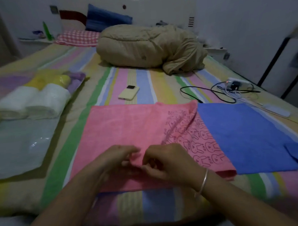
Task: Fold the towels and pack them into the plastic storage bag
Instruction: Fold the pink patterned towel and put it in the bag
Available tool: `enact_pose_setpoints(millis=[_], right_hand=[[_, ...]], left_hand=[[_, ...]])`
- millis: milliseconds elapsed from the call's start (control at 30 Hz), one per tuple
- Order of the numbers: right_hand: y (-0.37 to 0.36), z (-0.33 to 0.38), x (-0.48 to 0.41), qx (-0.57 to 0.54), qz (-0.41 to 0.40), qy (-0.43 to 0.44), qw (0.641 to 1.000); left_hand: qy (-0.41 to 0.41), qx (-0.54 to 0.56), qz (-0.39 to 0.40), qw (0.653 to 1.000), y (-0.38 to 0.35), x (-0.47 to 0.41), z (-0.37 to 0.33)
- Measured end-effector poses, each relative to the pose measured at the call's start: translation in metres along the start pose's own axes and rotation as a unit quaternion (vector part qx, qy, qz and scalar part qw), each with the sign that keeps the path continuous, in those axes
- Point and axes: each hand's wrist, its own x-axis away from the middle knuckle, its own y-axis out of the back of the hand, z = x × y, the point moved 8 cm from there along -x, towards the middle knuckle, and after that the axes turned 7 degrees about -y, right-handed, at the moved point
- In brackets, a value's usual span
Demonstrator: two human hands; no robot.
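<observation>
A pink towel (128, 127) with a rabbit print lies spread on the striped bed in front of me, its right part folded over. My left hand (119, 160) and my right hand (165, 161) meet at its near middle, and both pinch a raised fold of the pink cloth. A blue towel (244, 134) lies flat to the right, partly under the pink one. At the left lies the clear plastic storage bag (21, 147), with rolled white towels (33, 102) and yellow and purple ones (58, 78) inside its far end.
A pale yellow phone (129, 94) lies beyond the pink towel. A power strip (235, 83) with black and white cables sits at the right. A bundled tan quilt (148, 46) and pillows fill the head of the bed.
</observation>
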Motion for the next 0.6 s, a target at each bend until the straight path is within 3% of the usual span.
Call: enact_pose_setpoints(millis=[67,200,333,433,600], right_hand=[[-0.008,-0.009,-0.012,-0.031,0.011,-0.049,0.998],[-0.008,-0.065,-0.059,0.01,-0.069,-0.175,0.982],[-0.033,-0.166,-0.103,0.109,0.033,-0.338,0.934],[-0.053,-0.219,-0.123,0.159,0.094,-0.388,0.903],[-0.075,-0.259,-0.143,0.142,0.115,-0.443,0.878]], left_hand=[[0.026,-0.035,-0.023,0.999,0.021,-0.001,0.015],[0.041,-0.018,0.002,0.999,0.027,-0.007,0.027],[0.054,-0.043,0.035,0.997,0.025,-0.019,0.024],[0.042,-0.122,0.049,0.99,0.026,-0.037,0.016],[-0.034,-0.224,0.018,0.974,0.024,-0.065,-0.004]])
